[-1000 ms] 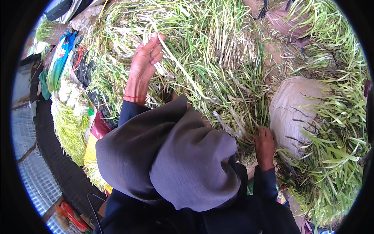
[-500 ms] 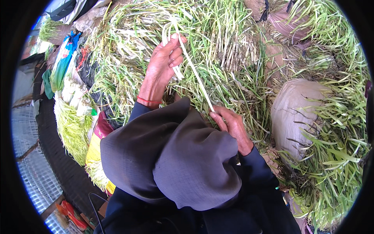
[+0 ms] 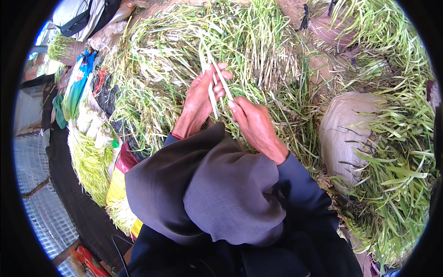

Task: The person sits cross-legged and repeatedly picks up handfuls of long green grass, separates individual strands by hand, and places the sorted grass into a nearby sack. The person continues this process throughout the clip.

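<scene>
Several long, pale green-white stalks (image 3: pixel 213 97) rest in my left hand (image 3: pixel 196 104), gripped between the thumb and the bent fingers. Their tips point up and away over the heap. To the right, my right hand (image 3: pixel 256 124) pinches the lower end of one stalk (image 3: pixel 221 76) between thumb and forefinger. Both hands are close together, just beyond the dark cloth (image 3: pixel 230 194) over my front. Under and past them spreads a wide heap of loose, leafy green stalks (image 3: pixel 157 60), tangled with dry, straw-coloured leaves.
On the left stand bundles of paler, trimmed stalks (image 3: pixel 90 152) beside a blue-green bag (image 3: pixel 78 76) and a yellow sack (image 3: pixel 115 184). At the right, a whitish sack (image 3: pixel 346 134) lies against another green heap (image 3: pixel 397 184). A dark strip (image 3: pixel 69 180) runs along the left side.
My right hand has moved up and left along the stalk toward my left hand. My left hand has lowered slightly and shifted right, still gripping the stalks.
</scene>
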`<state>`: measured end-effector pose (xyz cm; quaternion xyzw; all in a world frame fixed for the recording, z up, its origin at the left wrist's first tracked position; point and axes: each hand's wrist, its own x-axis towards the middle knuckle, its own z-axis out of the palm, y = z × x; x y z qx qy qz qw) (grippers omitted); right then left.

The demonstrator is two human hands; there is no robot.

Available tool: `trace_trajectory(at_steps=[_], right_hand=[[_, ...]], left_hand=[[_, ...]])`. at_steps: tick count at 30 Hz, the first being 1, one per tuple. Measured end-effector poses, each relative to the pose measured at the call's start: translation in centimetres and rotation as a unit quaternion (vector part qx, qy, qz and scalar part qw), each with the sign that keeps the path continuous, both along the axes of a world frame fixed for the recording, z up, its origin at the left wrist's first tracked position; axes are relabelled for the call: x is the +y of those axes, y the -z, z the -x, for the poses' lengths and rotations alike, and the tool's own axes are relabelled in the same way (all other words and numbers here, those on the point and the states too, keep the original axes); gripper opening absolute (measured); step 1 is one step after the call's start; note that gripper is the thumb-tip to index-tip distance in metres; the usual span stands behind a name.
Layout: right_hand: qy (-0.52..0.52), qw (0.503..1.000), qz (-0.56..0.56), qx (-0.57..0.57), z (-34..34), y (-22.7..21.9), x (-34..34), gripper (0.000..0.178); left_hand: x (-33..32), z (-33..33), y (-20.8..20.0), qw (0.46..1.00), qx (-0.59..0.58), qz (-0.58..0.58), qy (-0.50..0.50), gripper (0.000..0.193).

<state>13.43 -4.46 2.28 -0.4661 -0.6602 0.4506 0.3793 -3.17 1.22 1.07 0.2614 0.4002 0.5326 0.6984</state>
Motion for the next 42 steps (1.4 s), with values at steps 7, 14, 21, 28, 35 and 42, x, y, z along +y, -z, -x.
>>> trace_trajectory(at_steps=[7, 14, 21, 28, 35, 42], right_hand=[[-0.044, 0.997, -0.031, -0.049, 0.9, 2.1, 1.9, 0.021], [0.062, 0.983, 0.073, -0.158, -4.1, 11.7, 8.4, 0.015], [0.193, 0.953, 0.075, -0.223, -5.1, 20.4, 17.0, 0.034], [0.202, 0.933, 0.125, -0.27, -2.1, 21.9, 20.3, 0.079], [0.175, 0.904, 0.204, -0.331, 1.9, 21.9, 23.5, 0.094], [0.139, 0.952, 0.208, -0.178, 3.1, 19.2, 23.4, 0.05]], left_hand=[[0.9, 1.1, -0.5, 0.998, -0.005, -0.056, 0.035, 0.026], [3.1, 4.4, -9.1, 0.97, 0.052, -0.234, -0.04, 0.026], [3.1, 3.4, -4.2, 0.987, 0.106, -0.093, -0.077, 0.026], [1.7, 3.9, 0.7, 0.997, 0.069, 0.006, -0.044, 0.027], [1.6, 4.9, 1.3, 0.996, 0.059, 0.019, -0.061, 0.026], [1.7, 4.4, 1.5, 0.995, 0.058, 0.051, -0.055, 0.025]])
